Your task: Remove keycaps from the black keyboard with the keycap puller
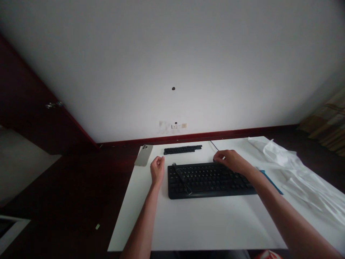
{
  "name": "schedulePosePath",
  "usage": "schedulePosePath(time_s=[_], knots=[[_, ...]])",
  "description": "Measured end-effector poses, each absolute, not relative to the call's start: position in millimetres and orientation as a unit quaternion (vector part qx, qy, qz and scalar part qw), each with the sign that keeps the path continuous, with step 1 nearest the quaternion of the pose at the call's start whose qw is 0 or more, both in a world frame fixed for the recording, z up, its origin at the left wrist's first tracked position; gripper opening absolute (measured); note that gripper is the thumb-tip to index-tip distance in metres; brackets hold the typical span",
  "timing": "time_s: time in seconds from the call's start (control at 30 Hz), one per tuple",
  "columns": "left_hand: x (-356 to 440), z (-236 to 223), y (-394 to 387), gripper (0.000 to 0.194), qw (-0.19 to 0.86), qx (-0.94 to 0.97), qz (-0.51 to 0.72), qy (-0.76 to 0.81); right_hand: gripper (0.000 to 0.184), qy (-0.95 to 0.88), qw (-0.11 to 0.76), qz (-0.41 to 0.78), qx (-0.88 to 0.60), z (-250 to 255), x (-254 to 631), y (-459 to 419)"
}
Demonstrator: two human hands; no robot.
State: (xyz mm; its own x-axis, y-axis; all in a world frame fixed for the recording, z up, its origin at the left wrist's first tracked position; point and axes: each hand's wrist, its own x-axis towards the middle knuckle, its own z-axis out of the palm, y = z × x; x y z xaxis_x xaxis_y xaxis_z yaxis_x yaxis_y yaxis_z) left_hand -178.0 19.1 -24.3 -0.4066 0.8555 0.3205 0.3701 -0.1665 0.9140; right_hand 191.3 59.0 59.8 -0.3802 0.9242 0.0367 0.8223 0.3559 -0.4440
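On the white desk [205, 223], the left hand [157, 171] hovers loosely curled and empty beside the black keyboard [210, 181]; the right hand [231, 162] curls over its far edge, grip unclear

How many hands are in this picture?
2. The left hand is beside the left end of the black keyboard; the right hand is over the keyboard's top edge. No others appear hidden.

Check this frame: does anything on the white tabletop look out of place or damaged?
Yes. A pair of glasses lies across the left end of the black keyboard, on the keys, and a loose strip of black keys sits apart beyond it, looking detached from a keyboard.
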Motion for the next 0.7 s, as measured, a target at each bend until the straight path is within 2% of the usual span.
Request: schedulePosePath(time_s=[0.2,0.6,0.7], knots=[[-179,-25,21,0.044,0.21,0.495,0.581,0.612,0.02,-0.8,0.077,0.2,-0.56,39,168,107],[-179,-27,21,0.043,0.211,0.504,0.574,0.61,0.022,-0.769,0.093,0.179,-0.606,20,172,100],[-179,-28,21,0.044,0.214,0.499,0.58,0.608,0.018,-0.763,0.091,0.168,-0.618,15,163,99]])
